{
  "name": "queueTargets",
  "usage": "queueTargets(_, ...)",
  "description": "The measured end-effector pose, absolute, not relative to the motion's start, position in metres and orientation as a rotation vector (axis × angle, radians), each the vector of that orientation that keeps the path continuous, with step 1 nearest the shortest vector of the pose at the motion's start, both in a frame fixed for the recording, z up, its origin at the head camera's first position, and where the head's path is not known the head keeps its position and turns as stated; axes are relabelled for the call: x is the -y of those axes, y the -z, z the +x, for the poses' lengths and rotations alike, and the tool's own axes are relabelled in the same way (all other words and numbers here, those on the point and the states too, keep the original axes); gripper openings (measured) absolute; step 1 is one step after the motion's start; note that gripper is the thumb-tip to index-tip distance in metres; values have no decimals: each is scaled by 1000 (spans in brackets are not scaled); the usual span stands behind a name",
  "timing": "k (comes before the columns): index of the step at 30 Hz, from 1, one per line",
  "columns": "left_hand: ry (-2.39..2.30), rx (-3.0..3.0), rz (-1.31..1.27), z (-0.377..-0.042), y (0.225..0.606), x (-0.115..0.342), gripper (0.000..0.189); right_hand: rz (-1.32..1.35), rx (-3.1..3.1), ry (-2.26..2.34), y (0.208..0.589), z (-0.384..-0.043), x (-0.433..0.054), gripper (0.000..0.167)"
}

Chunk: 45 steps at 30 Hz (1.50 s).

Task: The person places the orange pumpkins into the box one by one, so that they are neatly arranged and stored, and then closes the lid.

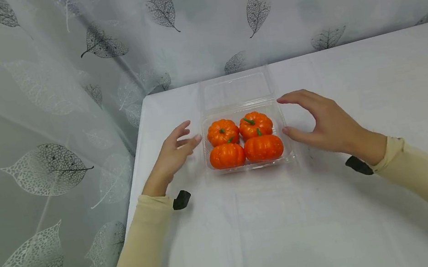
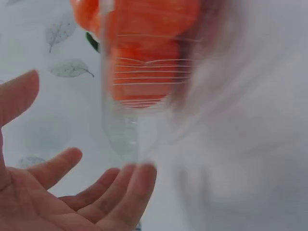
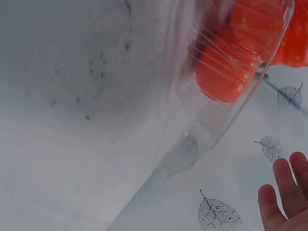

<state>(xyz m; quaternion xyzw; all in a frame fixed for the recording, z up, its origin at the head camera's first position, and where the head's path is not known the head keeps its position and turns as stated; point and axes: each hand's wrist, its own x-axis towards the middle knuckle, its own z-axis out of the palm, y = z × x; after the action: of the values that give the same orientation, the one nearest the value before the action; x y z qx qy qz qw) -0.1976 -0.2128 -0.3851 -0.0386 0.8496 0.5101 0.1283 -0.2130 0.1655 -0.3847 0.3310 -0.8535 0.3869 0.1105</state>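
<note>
A clear plastic clamshell box (image 1: 252,166) lies on the white table with its lid (image 1: 236,91) folded back behind it. Several small orange pumpkins (image 1: 263,148) with green stems sit inside the box in two rows. To the left of the box, my left hand (image 1: 173,155) has its fingers loosely bent and holds nothing. At the right side my right hand (image 1: 322,124) is spread, thumb and fingers apart near the box wall. Both wrist views show the ribbed box sides with pumpkins behind them, and neither hand gripping the box.
The white table (image 1: 315,229) extends forward and to the right. A grey curtain (image 1: 206,24) with a leaf print hangs behind the table and along its left edge. Dark wrist straps (image 1: 181,199) sit at the cream sleeves.
</note>
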Motion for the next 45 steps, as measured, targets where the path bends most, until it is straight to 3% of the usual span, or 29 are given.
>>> queueTargets(5, -1573, -2533, -48, -208, 364, 209, 70, 979, 2518, -1152, 376, -228, -163, 65)
queueTargets(16, -1922, -2432, 198, -237, 340, 211, 80, 828, 2480, -1394, 360, -264, -158, 58)
queueTargets(26, -2515, -1876, 13, -271, 346, 223, 82, 614, 2470, -1809, 352, -295, -159, 61)
queueTargets(35, -2860, -1223, -153, -291, 361, 238, 90, 220, 2106, -2780, 350, -319, -161, 72)
queueTargets(45, -2840, -762, -287, -300, 391, 255, 99, -409, 1275, -3498, 383, -342, -178, 92)
